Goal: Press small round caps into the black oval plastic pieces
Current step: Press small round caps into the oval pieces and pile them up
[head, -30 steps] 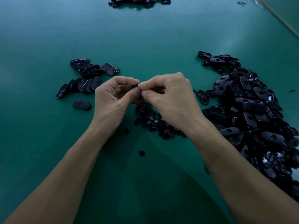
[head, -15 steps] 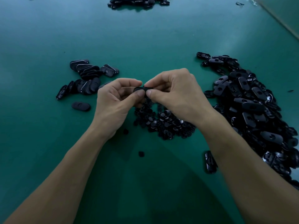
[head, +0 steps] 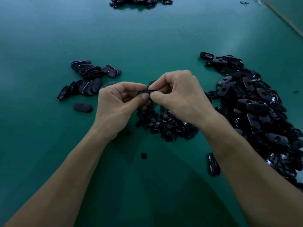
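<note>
Pinching one black oval piece [head: 144, 92] by its ends between thumb and fingers of left hand [head: 118, 105] and right hand [head: 178, 99], above the heap of round caps [head: 167, 126]; probably light, stiff, slick, best gripped at the rims.

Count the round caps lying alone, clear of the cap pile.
2: first cap beside the left wrist, second cap nearer, between the forearms. More may hide under the left hand or right hand; the dark bit beyond them is unclear.
</note>
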`<action>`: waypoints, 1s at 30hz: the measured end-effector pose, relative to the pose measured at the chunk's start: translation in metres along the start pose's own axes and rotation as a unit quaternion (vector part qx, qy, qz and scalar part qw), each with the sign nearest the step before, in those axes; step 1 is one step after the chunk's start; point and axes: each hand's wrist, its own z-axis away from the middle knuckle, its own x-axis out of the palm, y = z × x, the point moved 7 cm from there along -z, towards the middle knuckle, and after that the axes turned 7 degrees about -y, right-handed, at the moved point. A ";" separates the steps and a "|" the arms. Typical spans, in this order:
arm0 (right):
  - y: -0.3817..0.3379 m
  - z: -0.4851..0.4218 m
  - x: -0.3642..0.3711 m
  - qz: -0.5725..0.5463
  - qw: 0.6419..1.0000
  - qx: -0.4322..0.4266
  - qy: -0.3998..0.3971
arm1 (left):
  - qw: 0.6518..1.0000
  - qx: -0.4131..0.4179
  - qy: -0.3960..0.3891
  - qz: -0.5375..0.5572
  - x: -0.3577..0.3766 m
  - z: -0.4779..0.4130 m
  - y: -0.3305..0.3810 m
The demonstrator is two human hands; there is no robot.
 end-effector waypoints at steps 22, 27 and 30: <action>0.076 0.000 -0.071 0.384 0.885 0.259 0.049 | 0.878 0.013 0.216 -0.427 -0.060 0.004 0.022; 0.076 0.001 -0.075 0.388 0.889 0.226 0.092 | 0.853 -0.022 0.222 -0.471 -0.065 0.003 0.021; 0.080 0.004 -0.080 0.391 0.879 0.250 0.111 | 0.847 -0.028 0.230 -0.478 -0.067 0.003 0.020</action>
